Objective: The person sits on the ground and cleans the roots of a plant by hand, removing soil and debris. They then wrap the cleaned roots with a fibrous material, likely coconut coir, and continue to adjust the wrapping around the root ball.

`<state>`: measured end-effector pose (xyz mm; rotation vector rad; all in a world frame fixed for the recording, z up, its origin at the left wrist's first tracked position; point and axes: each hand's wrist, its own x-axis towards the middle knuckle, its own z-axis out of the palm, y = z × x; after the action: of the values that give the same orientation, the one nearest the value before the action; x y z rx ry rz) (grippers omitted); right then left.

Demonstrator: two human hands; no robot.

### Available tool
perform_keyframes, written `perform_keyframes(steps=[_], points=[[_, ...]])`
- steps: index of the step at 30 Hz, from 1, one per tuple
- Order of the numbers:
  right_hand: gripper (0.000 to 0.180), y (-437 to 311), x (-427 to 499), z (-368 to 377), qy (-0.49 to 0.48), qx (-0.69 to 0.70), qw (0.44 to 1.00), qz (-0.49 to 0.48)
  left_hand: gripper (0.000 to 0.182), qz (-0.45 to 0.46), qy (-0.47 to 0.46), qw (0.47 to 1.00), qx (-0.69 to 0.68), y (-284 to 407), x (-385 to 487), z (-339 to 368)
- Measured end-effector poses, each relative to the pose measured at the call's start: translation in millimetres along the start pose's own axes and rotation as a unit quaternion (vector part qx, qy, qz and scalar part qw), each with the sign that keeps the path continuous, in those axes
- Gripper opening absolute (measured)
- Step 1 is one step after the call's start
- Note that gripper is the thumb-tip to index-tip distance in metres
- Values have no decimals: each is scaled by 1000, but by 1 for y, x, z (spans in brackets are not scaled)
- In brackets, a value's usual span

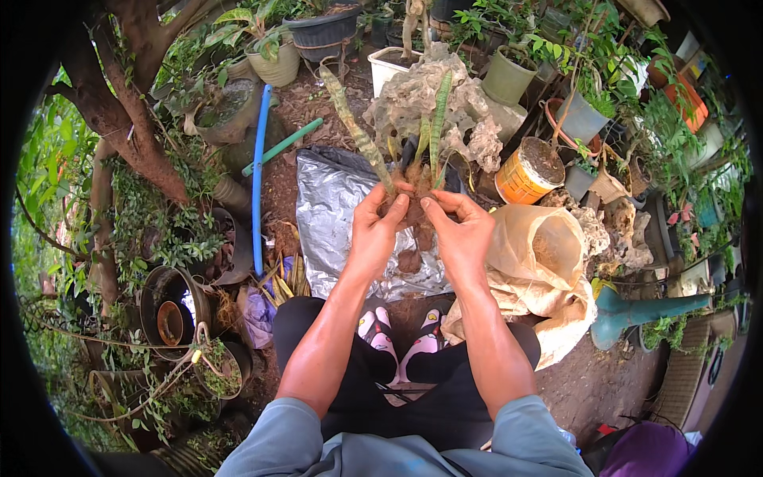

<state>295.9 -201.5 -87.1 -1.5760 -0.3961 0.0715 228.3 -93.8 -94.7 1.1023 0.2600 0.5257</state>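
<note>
Both my hands meet over a silver plastic sheet (325, 220) spread on the ground. My left hand (377, 223) pinches the root base of a snake plant (356, 128) whose mottled leaf leans to the upper left. With thumb and fingers, my right hand (460, 223) grips the base of another snake plant piece (440, 113) with upright banded green leaves. Brown fibrous roots and soil (416, 179) lie between the hands; whether the two pieces are joined there cannot be made out. A clump of soil (409, 261) rests on the sheet below them.
Beyond the sheet stands a rough pitted rock (417, 89). An orange bucket of soil (524, 176) and an open woven sack (536, 256) are at the right. Blue pipe (258, 179) and green pipe (286, 145) lie at the left, near pots and a tree trunk (137, 131).
</note>
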Motion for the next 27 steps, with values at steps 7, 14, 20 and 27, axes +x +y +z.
perform_keyframes(steps=[7, 14, 20, 27], points=[[20, -13, 2, 6, 49, -133, 989, -52, 19, 25, -14, 999, 15, -7, -2, -1], [12, -5, -21, 16, 45, -233, 929, -283, 24, -25, 75, 997, -5, 2, -2, 9], [17, -7, -30, 17, -10, -256, 905, -341, 22, 60, 41, 993, 91, 0, 5, -10], [36, -22, 0, 2, -25, 136, 990, 22, 21, -26, -91, 995, 10, 17, -7, -3]])
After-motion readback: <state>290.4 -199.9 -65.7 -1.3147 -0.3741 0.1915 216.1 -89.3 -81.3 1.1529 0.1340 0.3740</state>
